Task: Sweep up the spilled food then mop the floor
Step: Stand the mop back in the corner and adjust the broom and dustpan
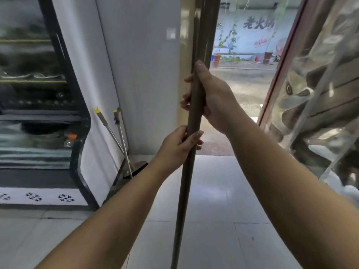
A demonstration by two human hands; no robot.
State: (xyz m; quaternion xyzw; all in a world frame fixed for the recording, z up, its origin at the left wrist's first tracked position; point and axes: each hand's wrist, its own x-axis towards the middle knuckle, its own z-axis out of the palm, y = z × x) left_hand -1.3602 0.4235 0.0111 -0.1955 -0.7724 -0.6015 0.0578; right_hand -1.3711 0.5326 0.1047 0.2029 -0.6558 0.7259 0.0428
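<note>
both hands gripping a near-upright brown pole in front of an open doorway.
right hand is wrapping fingers around the pole higher up, left hand clamping just below; pole's lower end is running out of frame over the pale tiled floor; two metal-handled tools are leaning in the left corner.

I count two hands, the left hand and the right hand, both on one brown pole. Against the wall lean two metal handles (each yellow-tipped). One glass-fronted cooler at left, one wall switch.
</note>
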